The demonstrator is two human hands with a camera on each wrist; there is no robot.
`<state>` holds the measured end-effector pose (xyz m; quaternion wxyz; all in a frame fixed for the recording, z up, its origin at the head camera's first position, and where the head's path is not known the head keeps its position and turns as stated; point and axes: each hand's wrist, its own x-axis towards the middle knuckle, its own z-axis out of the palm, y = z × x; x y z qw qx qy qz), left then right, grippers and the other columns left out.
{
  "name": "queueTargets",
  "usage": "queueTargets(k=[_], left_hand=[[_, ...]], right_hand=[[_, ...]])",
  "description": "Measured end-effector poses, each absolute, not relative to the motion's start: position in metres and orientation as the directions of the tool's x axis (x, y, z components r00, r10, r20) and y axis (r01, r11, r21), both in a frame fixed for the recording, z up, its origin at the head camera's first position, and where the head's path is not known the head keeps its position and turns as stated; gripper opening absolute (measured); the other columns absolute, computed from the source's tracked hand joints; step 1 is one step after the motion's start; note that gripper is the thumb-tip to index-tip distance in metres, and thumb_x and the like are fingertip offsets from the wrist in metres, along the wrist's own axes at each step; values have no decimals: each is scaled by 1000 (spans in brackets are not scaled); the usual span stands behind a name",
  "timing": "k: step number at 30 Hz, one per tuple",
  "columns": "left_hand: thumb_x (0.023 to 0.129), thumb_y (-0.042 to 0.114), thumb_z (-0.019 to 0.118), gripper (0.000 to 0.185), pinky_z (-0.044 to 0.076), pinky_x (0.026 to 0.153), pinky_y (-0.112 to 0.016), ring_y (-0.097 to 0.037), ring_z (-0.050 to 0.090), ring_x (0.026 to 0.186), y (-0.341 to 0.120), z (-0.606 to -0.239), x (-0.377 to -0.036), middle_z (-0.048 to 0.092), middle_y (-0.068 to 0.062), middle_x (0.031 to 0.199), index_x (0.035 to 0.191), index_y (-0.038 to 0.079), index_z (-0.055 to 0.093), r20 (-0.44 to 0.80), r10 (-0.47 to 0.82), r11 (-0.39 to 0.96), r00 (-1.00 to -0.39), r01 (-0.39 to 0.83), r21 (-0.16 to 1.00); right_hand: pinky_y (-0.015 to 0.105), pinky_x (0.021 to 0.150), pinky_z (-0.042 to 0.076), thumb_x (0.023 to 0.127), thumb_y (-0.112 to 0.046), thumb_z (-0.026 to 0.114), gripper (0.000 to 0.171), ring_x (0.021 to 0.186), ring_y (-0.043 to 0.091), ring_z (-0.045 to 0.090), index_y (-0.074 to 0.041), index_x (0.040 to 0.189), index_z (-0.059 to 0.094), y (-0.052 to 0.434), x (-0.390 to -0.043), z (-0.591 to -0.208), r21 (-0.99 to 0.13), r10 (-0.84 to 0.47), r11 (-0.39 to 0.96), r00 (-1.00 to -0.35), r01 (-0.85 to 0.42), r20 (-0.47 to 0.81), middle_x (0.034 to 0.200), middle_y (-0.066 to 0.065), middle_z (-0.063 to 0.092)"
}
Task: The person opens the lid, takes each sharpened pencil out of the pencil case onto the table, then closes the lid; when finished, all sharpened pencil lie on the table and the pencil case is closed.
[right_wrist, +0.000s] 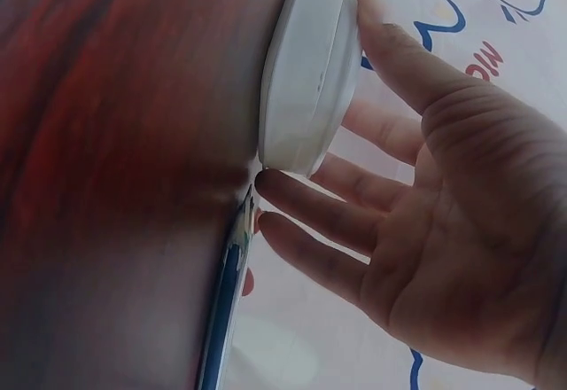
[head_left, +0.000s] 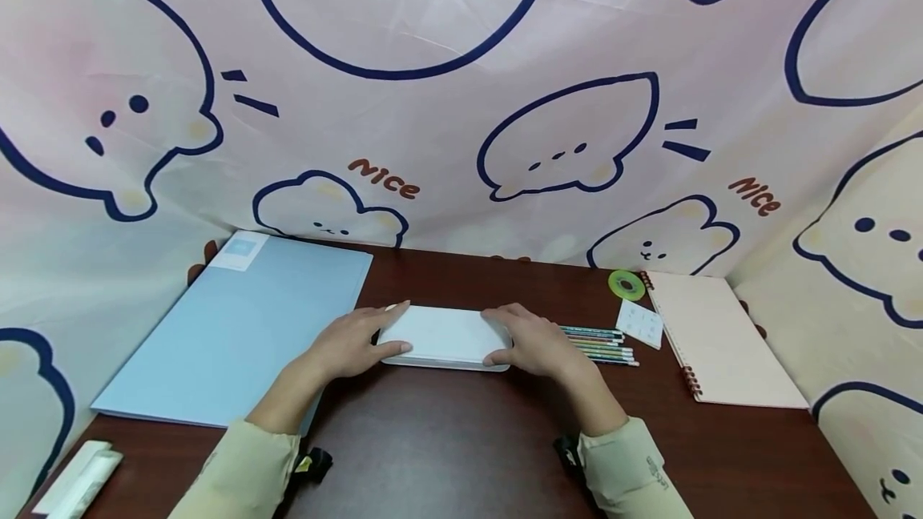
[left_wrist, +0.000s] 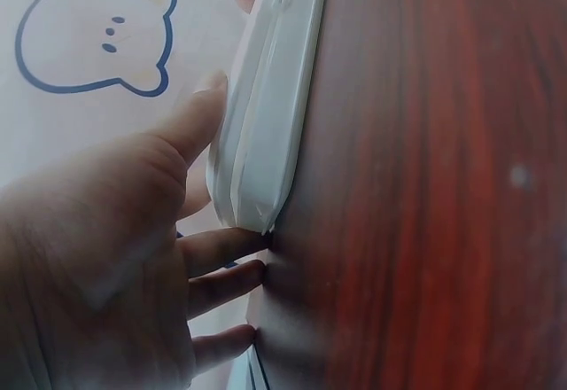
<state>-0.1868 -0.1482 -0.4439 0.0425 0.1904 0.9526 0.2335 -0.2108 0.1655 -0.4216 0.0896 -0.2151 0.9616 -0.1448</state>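
Note:
A flat white pencil case [head_left: 445, 335] with rounded corners lies on the dark table, its lid seam showing along the side in both wrist views. My left hand [head_left: 356, 343] grips its left end, thumb on the near edge and fingers round the far corner. At the opposite end my right hand [head_left: 537, 343] holds it the same way. In the right wrist view the fingertips sit low by the case's end, close to the tip of a pencil [right_wrist: 228, 292]. Several pencils [head_left: 598, 345] lie side by side just right of that hand.
A large light-blue folder [head_left: 238, 327] covers the left of the table. To the right are a green tape roll [head_left: 626, 284], a small white card [head_left: 640, 323] and a spiral notebook [head_left: 728, 343]. White packets [head_left: 79, 479] lie at the near left corner. A printed cloth [head_left: 447, 126] hangs behind.

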Motion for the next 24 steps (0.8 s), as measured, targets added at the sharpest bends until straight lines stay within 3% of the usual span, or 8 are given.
queueTargets(k=[15,24], left_hand=[[96,51,65,73,38,110,-65,-43,46,141,-142,-439,-186,51,-12,154,157,21,40,-23,358,836,-933,310,453],[97,52,63,75,38,111,-64,-44,45,142,-144,-442,-187,45,-16,157,158,17,37,-3,380,821,-925,336,462]], right_hand=[[63,104,44,85,-48,80,75,135,28,52,-30,151,48,168,-208,-419,-309,-429,876,-891,-370,-149,152,6,50],[55,107,47,87,-49,77,74,136,26,52,-26,152,48,173,-208,-417,-340,-490,840,-861,-423,-140,153,7,49]])
